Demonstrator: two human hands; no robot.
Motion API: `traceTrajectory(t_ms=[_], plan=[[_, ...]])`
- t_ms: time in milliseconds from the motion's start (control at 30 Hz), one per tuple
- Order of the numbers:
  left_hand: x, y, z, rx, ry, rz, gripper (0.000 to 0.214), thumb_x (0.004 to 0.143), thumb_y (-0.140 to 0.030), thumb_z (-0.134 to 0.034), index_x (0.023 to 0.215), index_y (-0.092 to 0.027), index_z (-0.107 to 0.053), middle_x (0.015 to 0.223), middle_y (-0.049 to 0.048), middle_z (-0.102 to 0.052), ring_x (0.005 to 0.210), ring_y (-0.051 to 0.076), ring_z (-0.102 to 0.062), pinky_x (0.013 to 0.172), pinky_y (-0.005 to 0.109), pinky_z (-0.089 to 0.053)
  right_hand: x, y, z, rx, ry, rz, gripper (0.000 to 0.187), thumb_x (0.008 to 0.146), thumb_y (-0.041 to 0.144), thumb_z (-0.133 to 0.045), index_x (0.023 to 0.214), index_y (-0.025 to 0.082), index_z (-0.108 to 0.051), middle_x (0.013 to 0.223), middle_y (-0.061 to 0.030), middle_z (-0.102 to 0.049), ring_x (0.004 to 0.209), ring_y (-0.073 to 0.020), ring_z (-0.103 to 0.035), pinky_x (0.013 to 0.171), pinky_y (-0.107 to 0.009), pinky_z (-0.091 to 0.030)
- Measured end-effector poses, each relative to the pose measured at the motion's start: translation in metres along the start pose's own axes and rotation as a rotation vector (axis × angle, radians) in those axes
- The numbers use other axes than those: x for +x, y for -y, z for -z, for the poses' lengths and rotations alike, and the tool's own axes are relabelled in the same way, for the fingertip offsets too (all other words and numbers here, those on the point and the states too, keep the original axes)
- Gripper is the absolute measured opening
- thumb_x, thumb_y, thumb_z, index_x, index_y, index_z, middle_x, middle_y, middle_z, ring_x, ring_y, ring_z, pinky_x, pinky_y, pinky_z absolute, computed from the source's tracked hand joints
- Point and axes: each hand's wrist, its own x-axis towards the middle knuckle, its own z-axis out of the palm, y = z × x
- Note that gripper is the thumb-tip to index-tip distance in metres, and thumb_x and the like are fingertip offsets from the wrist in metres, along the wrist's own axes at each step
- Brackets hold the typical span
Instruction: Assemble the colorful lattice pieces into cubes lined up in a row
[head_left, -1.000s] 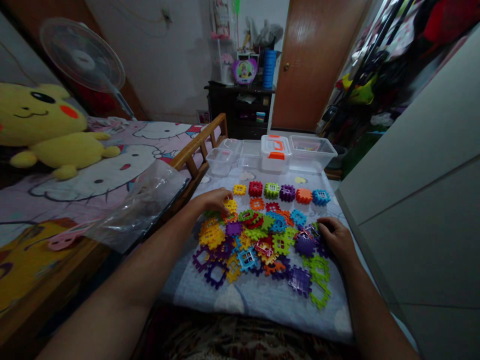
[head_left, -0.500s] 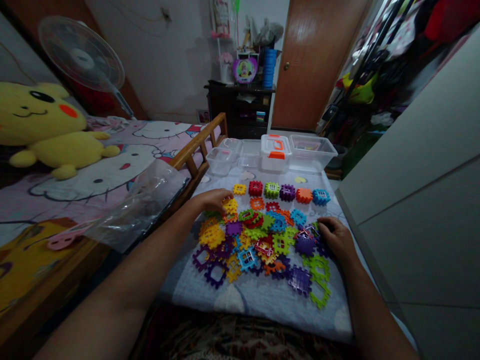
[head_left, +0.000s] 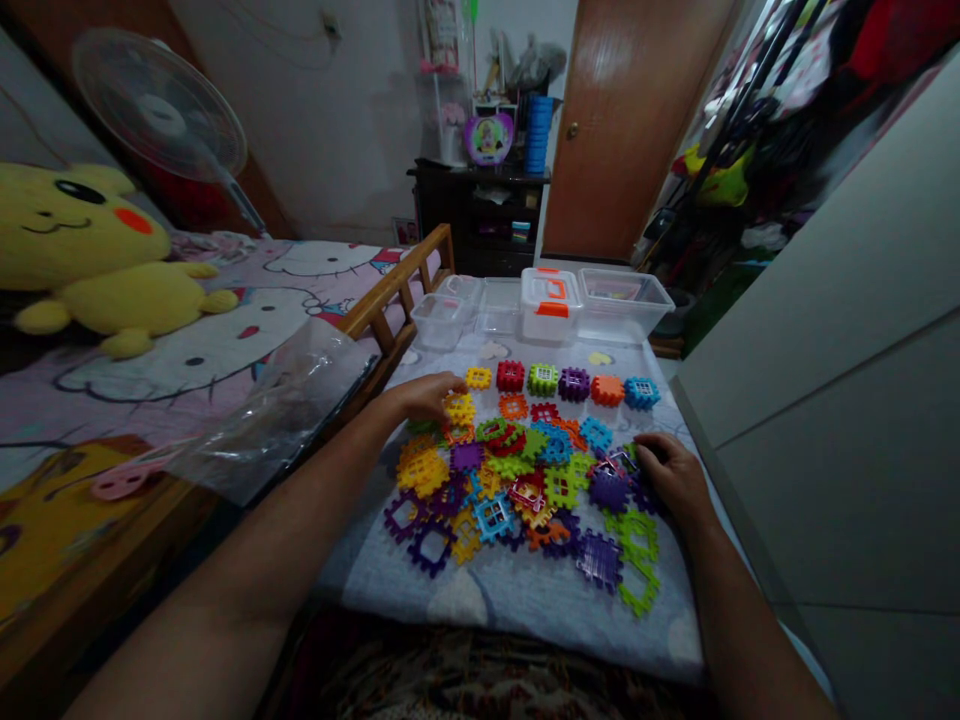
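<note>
The cloth-covered table [head_left: 525, 600] bears toothed pieces [head_left: 534, 443] and boxes [head_left: 536, 325].

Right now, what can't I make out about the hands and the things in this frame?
All in the head view:
Left hand: whether it grips the yellow piece beside it; the hand partly covers the contact.
Right hand: whether it holds anything; the hand hides its own underside.
Toothed pieces: how many; upper ones cover lower ones.
Rightmost clear box: its contents; too small and dim.
Plush toy: full outline; cut by the left edge.
</note>
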Motion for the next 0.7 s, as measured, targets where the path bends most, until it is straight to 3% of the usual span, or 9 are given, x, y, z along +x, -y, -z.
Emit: traceTrajectory(t_ms=[267, 467, 700], plan=[[0.005, 0.0, -0.008, -0.076, 0.005, 0.053, 0.048, 0.051, -0.023, -0.08, 0.098, -0.029, -0.07, 0.1, 0.0035, -0.069, 0.104, 0.029, -0.061, 0.088, 0.037, -0.049, 0.0, 0.0, -0.001, 0.008, -0.009, 0.011, 0.027, 0.076, 0.046, -0.059, 0.084, 0.023, -0.071, 0.092, -0.0061, -0.071, 0.087, -0.0241, -0.065, 0.084, -0.037, -0.05], [0.007, 0.004, -0.011, -0.07, 0.016, 0.054, 0.05, 0.055, -0.029, -0.08, 0.105, -0.03, -0.07, 0.102, 0.0041, -0.068, 0.103, 0.03, -0.062, 0.086, 0.037, -0.049, 0.0, 0.001, 0.0, 0.015, 0.0, 0.003, 0.027, 0.077, 0.046, -0.059, 0.084, 0.022, -0.07, 0.091, -0.0061, -0.071, 0.087, -0.0238, -0.065, 0.083, -0.037, -0.05], [0.012, 0.007, -0.012, -0.005, 0.046, 0.036, 0.054, 0.051, -0.026, -0.082, 0.104, -0.029, -0.071, 0.106, 0.0052, -0.069, 0.101, 0.03, -0.062, 0.087, 0.037, -0.05, 0.0, 0.0, 0.0, 0.023, 0.007, -0.008, 0.027, 0.077, 0.046, -0.06, 0.084, 0.022, -0.071, 0.091, -0.0062, -0.07, 0.085, -0.0234, -0.064, 0.082, -0.036, -0.05]])
